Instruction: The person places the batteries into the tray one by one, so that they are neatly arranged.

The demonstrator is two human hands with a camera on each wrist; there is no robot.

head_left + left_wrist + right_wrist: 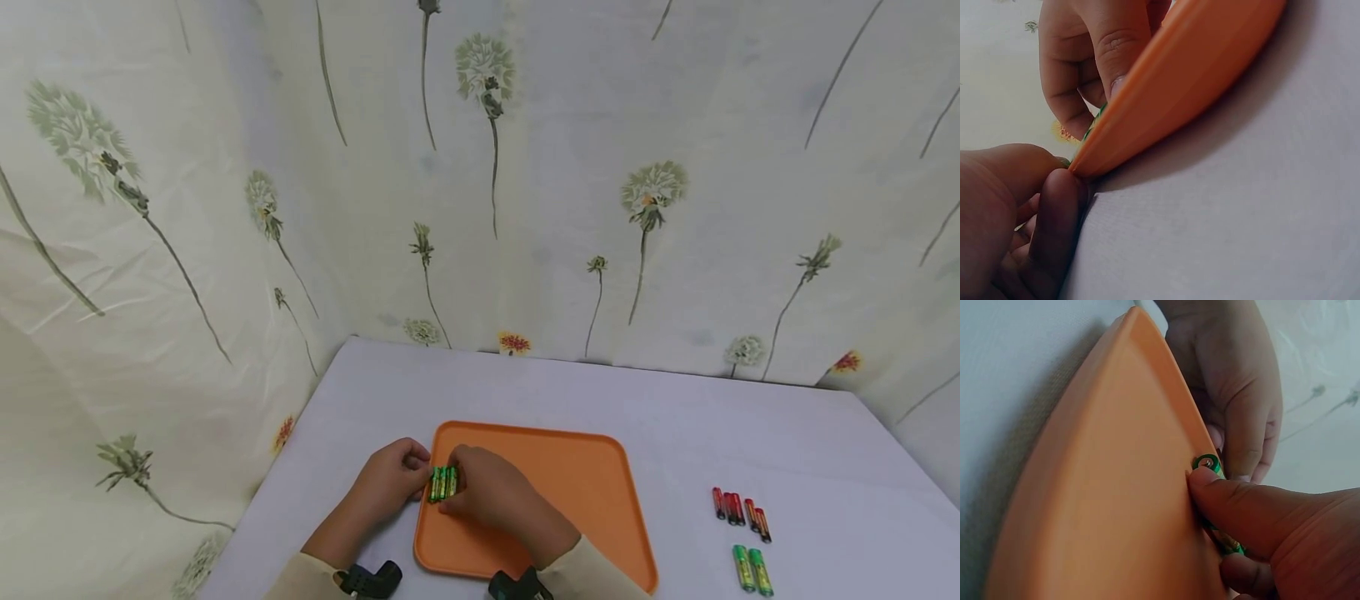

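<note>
Green batteries [442,482], long axes pointing away, pinched between left hand [390,479] and right hand [483,492].

A white bench [525,392] stood before a pale curtain [570,167] printed with dandelions; on the right side of the bench lay four red batteries [741,508] in a row; just below them, two green batteries [752,569].
</note>
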